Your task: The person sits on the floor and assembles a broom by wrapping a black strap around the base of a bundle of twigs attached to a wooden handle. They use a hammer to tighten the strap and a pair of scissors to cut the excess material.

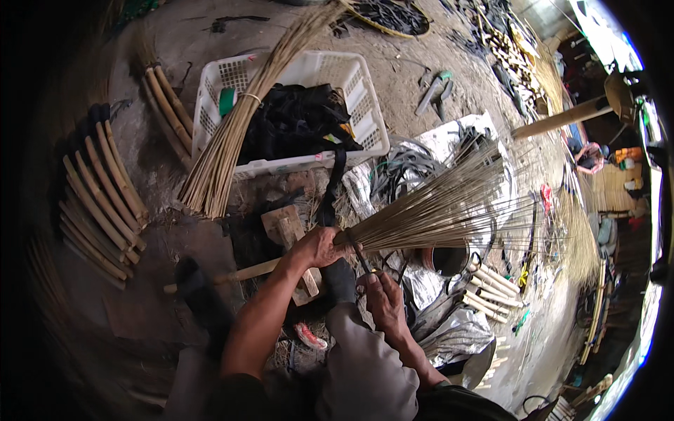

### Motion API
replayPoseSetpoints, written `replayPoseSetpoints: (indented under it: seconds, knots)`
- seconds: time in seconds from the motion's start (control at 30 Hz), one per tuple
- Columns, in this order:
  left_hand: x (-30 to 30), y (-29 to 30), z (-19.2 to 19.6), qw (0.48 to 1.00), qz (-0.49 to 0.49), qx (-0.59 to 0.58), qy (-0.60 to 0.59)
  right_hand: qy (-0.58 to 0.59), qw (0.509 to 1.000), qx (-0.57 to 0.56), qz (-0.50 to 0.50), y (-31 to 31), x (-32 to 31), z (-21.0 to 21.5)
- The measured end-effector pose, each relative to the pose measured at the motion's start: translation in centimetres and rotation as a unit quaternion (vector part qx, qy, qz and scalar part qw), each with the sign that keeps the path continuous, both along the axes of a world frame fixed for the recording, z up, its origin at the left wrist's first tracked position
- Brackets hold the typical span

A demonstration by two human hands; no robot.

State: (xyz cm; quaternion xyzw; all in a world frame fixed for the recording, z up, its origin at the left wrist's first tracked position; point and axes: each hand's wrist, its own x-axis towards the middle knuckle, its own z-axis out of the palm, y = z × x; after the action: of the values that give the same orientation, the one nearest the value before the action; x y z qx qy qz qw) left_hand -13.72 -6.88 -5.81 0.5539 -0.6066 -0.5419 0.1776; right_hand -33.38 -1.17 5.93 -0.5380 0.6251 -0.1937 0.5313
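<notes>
My left hand (317, 247) is closed round the butt end of a broom head, a bundle of thin stiff bristles (442, 210) that fans out to the right. A dark strip (357, 251) passes round the bundle near that end. Just below and to the right, my right hand (385, 300) is closed, pulling the strip's end between thumb and fingers. Under my left wrist lies a wooden block (284, 226), with a bamboo pole (246, 274) crossing behind my forearm. My knee in grey trousers (361, 358) is close beneath both hands.
A white plastic crate (281, 165) of black strips stands ahead; a tied bristle bundle (239, 133) leans across it. Bamboo handles (105, 189) lie at left, more short poles (491, 291) at right. A knife (430, 95) lies beyond the crate. A person (590, 154) sits far right.
</notes>
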Motion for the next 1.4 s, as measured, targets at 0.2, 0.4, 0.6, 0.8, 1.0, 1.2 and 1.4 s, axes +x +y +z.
replayPoseSetpoints:
  seconds: [0.2, 0.4, 0.6, 0.8, 1.0, 1.2, 1.4]
  knots:
    - [0.6, -0.2, 0.6, 0.981, 0.115, -0.156, -0.027, -0.086, 0.996, 0.030, 0.000, -1.2, 1.5, 2.1]
    - [1.0, -3.0, 0.0, 0.974, 0.020, 0.162, 0.155, -0.061, 0.997, 0.038, -0.041, -1.8, 1.6, 2.9]
    - [1.0, -3.8, -1.1, 0.931, 0.035, 0.263, 0.251, -0.028, 0.998, -0.032, 0.041, -5.8, 2.9, 4.4]
    - [1.5, -4.7, -1.4, 0.855, 0.008, 0.384, 0.348, -0.096, 0.992, -0.030, 0.076, -11.6, 6.3, 4.3]
    - [2.1, -5.1, -1.5, 0.834, 0.019, 0.413, 0.365, -0.052, 0.989, -0.073, 0.120, -14.6, 8.3, 4.7]
    - [2.2, -5.7, -2.6, 0.815, -0.012, 0.400, 0.419, 0.048, 0.973, -0.141, 0.174, -3.4, 0.1, 4.6]
    - [2.2, -5.7, -3.5, 0.825, -0.033, 0.391, 0.408, 0.016, 0.997, 0.064, 0.025, 3.9, -6.0, -1.4]
